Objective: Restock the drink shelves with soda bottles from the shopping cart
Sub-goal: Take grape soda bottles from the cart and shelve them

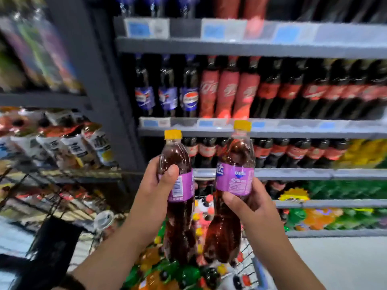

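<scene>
- The left hand (155, 185) is wrapped round the middle of the left grape Fanta bottle (178, 227), thumb across its purple label.
- The right hand (254, 206) grips the right grape Fanta bottle (234, 178) just below its label. This bottle leans slightly towards the other one.
- Both bottles are upright, yellow caps up, held above the shopping cart (248, 258) and in front of the drink shelves (272, 130), not yet on one.
- Misplacing is a risk. The rows in view are Pepsi bottles (189, 91), Coca-Cola bottles (228, 91) and green bottles (345, 189) lower down. I cannot see a purple Fanta row.
- With both hands full, neither is free to clear a gap. Pushing a bottle into a packed row could topple the front ones.
- Each bottle is held one-handed. A slip would likely drop it onto the loose bottles (188, 271) in the cart and shake the soda.
</scene>
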